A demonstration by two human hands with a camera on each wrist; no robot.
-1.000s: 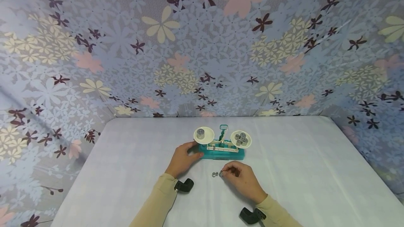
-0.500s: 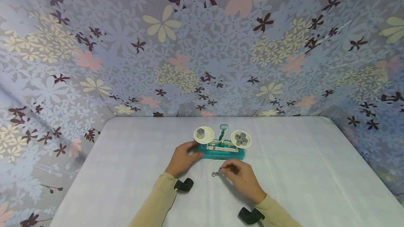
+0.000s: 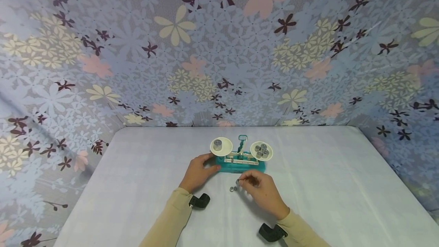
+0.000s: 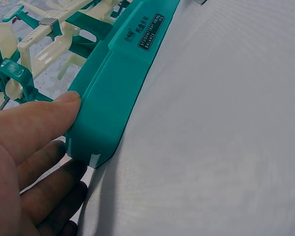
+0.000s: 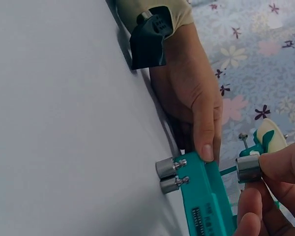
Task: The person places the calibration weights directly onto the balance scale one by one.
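A green and cream balance scale (image 3: 240,167) stands on the table. My left hand (image 3: 198,174) holds the left end of its base, thumb (image 4: 49,115) on the front edge and the other fingers at the end and behind. In front of the scale my right hand (image 3: 263,191) pinches a small metal weight (image 5: 249,168) between thumb and fingertips. Two more weights (image 3: 233,189) lie on the table just below that hand. One larger weight (image 3: 217,145) sits in the left pan (image 3: 226,149); several weights (image 3: 262,150) are grouped in the right pan (image 3: 254,156).
The white table (image 3: 326,170) meets a flower-patterned cloth (image 3: 219,48) at its back and sides. A black wrist camera (image 3: 200,201) is on the left sleeve and another black camera (image 3: 272,233) on the right one.
My right hand has lifted the small weight away from the other two on the table and moved slightly forward toward the scale. My left hand stays at the base.
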